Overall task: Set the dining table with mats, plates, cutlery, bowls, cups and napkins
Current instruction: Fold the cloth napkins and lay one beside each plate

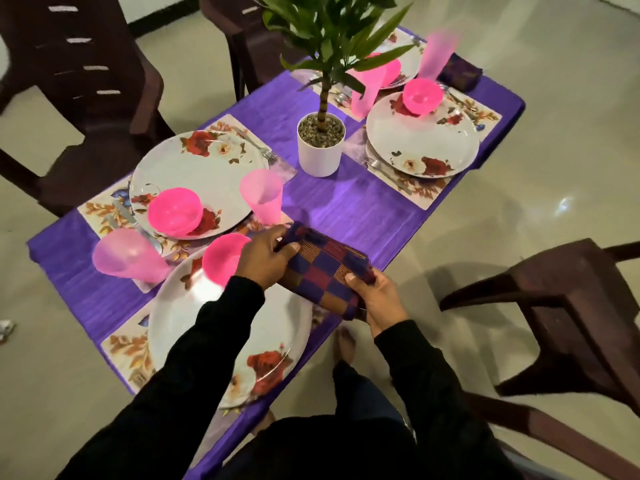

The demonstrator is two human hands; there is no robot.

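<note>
A folded purple, orange and red checked napkin (323, 271) hangs over the near right edge of the purple-clothed table (346, 209). My left hand (265, 259) pinches its far corner and my right hand (377, 299) grips its near end. Just left of it lies the nearest floral plate (194, 327) on its mat (126, 355), with a pink bowl (221, 259) and a pink cup (128, 256). Three more settings with plates, pink bowls, pink cups and cutlery fill the table. Another folded napkin (459, 72) lies at the far right corner.
A potted plant in a white pot (320, 152) stands mid-table. Dark brown plastic chairs stand at the near right (568, 306), far left (79, 98) and far end (239, 36). My bare foot (346, 342) is on the pale tiled floor beside the table edge.
</note>
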